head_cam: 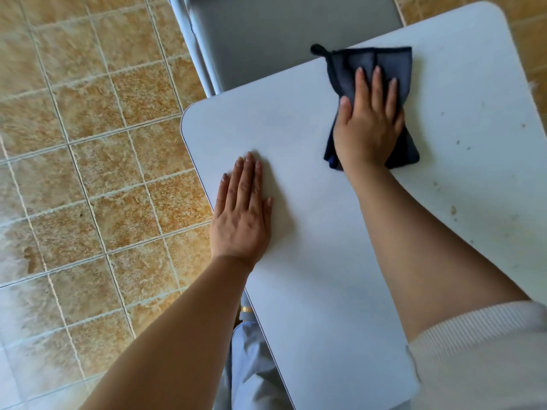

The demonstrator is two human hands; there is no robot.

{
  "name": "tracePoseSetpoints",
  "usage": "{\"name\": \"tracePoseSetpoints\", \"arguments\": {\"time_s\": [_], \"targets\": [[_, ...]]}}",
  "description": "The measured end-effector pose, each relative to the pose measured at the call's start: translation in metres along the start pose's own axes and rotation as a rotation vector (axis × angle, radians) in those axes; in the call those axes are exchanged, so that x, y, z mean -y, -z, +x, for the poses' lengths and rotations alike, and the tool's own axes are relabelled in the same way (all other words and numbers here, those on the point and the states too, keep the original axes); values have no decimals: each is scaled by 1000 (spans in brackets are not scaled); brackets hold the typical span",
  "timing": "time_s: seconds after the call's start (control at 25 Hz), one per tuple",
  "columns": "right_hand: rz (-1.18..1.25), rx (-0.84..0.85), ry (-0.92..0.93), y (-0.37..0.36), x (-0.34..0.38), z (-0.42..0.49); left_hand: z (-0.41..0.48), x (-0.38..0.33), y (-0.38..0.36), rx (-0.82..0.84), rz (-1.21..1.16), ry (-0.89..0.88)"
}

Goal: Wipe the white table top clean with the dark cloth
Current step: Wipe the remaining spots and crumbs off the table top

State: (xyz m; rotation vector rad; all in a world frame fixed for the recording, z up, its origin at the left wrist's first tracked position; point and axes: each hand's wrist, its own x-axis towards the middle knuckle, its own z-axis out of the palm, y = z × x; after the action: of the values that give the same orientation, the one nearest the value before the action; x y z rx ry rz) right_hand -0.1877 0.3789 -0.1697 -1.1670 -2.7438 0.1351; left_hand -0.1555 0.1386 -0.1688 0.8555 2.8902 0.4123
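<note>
The white table top (pixel 319 255) fills the right half of the view. A dark blue cloth (pixel 384 63) with a small hanging loop lies on it near the far edge. My right hand (pixel 368 122) presses flat on the cloth, fingers spread and pointing away from me. My left hand (pixel 242 214) rests flat and empty on the bare table near its left edge. Small brown specks and smudges (pixel 453 210) dot the table surface to the right of the cloth.
A grey chair seat (pixel 281 34) stands just beyond the table's far edge. Tan floor tiles (pixel 88 143) spread to the left. A light blue garment (pixel 251 365) shows below the table's near left edge.
</note>
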Motion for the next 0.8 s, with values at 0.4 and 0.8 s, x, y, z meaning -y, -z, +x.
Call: {"name": "tracePoseSetpoints", "arguments": {"time_s": [0.4,0.8], "targets": [[104,-93,403,-11,44,-61,-1,2,-2,-14,-8,-16],[35,-122,-53,14,-7,-155,-5,6,9,75,-73,-16]]}}
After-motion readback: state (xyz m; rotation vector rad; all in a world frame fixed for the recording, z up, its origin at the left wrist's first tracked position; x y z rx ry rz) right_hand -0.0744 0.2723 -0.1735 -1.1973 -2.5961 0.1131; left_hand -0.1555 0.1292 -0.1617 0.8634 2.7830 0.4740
